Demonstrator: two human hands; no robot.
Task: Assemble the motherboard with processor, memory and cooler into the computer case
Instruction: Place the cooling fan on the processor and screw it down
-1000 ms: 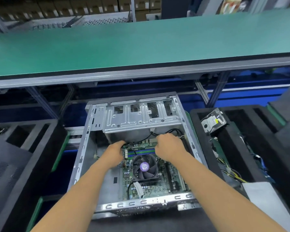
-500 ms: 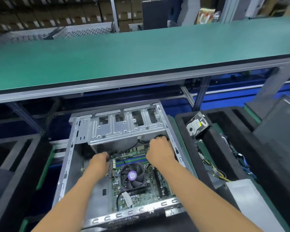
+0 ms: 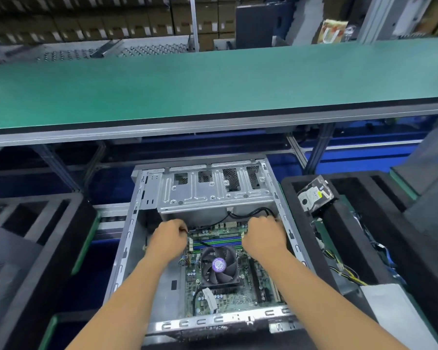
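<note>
An open silver computer case [image 3: 125,251] lies flat in front of me. Inside it sits the green motherboard [image 3: 240,298], with a black cooler fan [image 3: 219,267] bearing a purple sticker and blue and green memory slots [image 3: 216,242] just beyond it. My left hand [image 3: 168,239] has curled fingers that grip the board's far left corner. My right hand [image 3: 263,237] grips the far right corner, next to a black cable [image 3: 253,212]. The fingertips of both hands are hidden behind the knuckles.
The silver drive cage [image 3: 213,190] spans the case's far end, close above my hands. Black foam trays stand to the left [image 3: 36,238] and right [image 3: 296,183]; the right one holds a hard drive [image 3: 314,195] and loose wires [image 3: 344,271]. A green conveyor belt [image 3: 213,84] runs behind.
Both hands stay at the motherboard's far edge. The right hand has shifted outward toward the case's right wall, so more of the memory slots shows between the hands.
</note>
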